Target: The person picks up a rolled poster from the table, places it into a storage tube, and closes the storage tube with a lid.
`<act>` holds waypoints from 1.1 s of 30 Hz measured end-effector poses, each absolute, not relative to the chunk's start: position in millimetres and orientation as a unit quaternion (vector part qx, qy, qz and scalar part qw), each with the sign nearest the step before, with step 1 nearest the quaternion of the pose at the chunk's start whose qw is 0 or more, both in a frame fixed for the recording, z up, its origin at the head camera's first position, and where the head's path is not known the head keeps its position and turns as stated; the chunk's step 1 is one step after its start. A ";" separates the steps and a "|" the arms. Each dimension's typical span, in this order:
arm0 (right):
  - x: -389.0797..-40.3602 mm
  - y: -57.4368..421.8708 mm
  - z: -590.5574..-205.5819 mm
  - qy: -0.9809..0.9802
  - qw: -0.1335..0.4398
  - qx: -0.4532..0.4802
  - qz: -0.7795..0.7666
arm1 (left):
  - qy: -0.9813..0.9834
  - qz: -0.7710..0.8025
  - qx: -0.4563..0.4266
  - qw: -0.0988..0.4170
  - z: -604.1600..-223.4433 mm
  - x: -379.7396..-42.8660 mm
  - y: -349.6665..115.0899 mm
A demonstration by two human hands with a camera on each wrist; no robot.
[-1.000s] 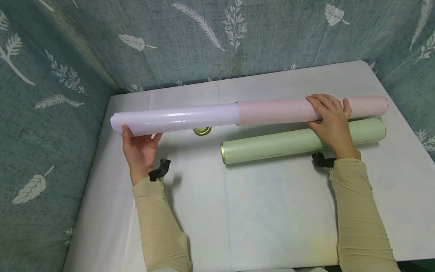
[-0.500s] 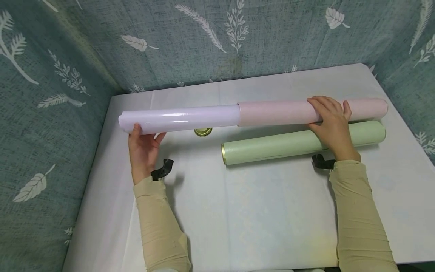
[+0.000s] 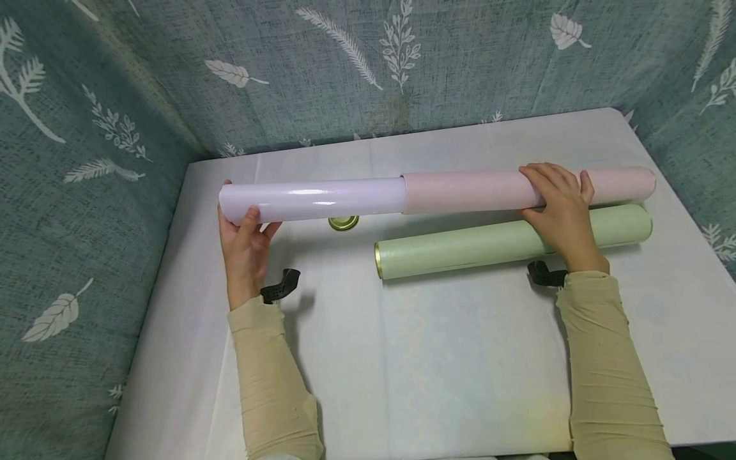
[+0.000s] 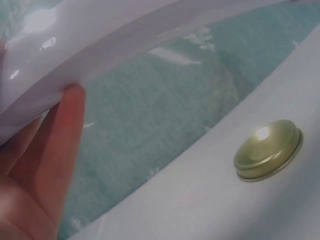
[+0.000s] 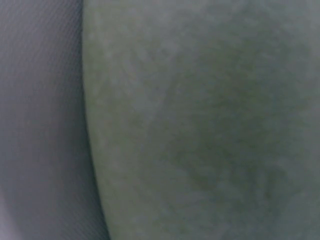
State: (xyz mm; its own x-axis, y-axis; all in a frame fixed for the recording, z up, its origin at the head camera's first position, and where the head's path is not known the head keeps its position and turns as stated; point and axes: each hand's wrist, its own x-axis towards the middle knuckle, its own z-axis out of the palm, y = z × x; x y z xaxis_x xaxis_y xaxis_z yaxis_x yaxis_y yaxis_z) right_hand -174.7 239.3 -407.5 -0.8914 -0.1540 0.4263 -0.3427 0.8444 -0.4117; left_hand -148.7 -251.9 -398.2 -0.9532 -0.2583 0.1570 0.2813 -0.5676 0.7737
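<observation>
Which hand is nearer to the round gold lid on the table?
Left. The left hand holds the lilac roll to the lid's left; the right hand grips the pink tube, much farther off to its right.

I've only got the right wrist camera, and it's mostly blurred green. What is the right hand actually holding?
Observer: In the head view, the right hand grips the pink tube, beyond the green tube filling your picture.
Operator: Understood. What about the left hand?
Observer: It holds the glossy lilac roll near its outer end, thumb on the near side.
Operator: Is the lilac roll fully inside the pink tube?
Observer: No, a long stretch of it shows outside the tube's open end.
</observation>
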 end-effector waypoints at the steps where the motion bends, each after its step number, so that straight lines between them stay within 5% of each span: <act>1: -174.7 239.3 -407.7 -0.941 0.193 0.132 0.246 | -0.446 -0.882 -0.014 0.152 -397.9 -148.4 -251.5; 33: -174.6 239.0 -405.6 -0.945 0.181 0.126 0.241 | -0.648 -0.751 0.067 0.109 -391.2 -146.9 -236.7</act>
State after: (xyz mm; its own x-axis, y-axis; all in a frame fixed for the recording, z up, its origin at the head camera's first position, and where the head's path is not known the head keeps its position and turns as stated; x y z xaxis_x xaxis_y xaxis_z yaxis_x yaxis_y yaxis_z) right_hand -174.6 239.0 -405.6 -0.9023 -0.1516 0.4035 -0.3260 0.8524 -0.4089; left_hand -146.9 -236.7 -391.2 -0.9674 -0.2500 0.0409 0.0769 -0.1359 0.9877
